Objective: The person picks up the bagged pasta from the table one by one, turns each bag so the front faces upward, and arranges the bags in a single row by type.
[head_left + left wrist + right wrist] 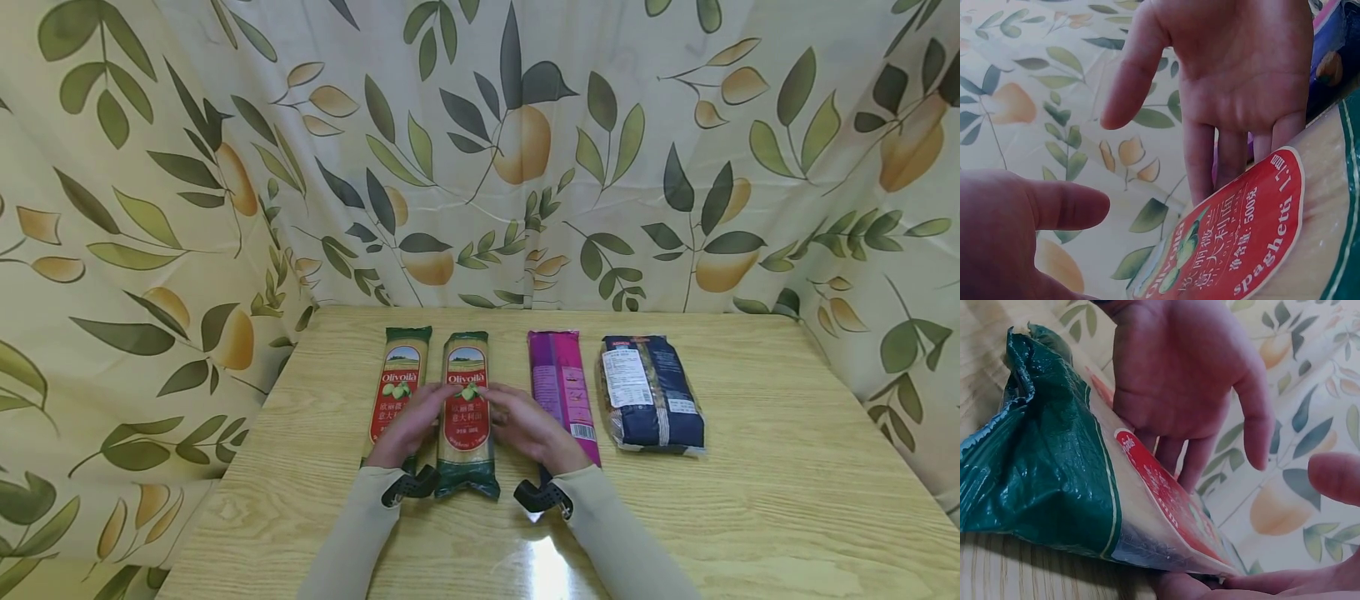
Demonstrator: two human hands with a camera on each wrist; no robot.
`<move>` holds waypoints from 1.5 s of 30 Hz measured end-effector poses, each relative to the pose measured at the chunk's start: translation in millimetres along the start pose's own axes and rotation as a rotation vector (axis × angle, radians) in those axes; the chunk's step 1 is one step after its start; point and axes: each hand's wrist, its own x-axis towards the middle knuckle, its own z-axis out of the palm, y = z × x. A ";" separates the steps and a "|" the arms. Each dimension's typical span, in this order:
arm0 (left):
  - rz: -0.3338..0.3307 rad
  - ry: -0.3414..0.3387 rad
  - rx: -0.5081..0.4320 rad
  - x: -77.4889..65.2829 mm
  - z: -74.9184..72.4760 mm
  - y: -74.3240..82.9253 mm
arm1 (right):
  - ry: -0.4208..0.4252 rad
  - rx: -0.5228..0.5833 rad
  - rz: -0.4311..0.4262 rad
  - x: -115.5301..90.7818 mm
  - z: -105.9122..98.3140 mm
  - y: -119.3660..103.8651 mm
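Observation:
A spaghetti pack (467,425) with a red label and green ends lies on the table between my two hands. On its left side is my left hand (407,431), over the lower part of a matching spaghetti pack (399,367). My right hand (538,431) is at its right side, partly covering a pink-purple packet (558,375). Both hands have fairly straight fingers and raised thumbs, as the left wrist view shows with the right hand (1241,69). The fingers reach down along the pack's sides; whether they press on it is hard to tell.
A navy bag (656,392) with a white label lies at the right of the row. All packs rest on a light wooden table (780,500). A leaf-and-fruit patterned curtain (480,250) stands behind the table and along its sides.

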 end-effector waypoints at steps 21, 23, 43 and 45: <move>-0.041 0.106 0.155 -11.1 -3.3 9.3 | 0.052 -0.099 -0.016 0.1 1.9 0.6; -0.044 0.134 0.179 -12.9 -3.9 11.6 | 0.089 -0.166 -0.022 -1.9 4.1 -0.3; 0.179 0.102 0.103 -33.3 0.0 41.6 | 0.374 -0.387 -0.285 -55.8 -14.5 -65.5; 0.207 0.097 0.087 -33.0 3.9 44.7 | 0.389 -0.408 -0.291 -61.5 -16.6 -69.3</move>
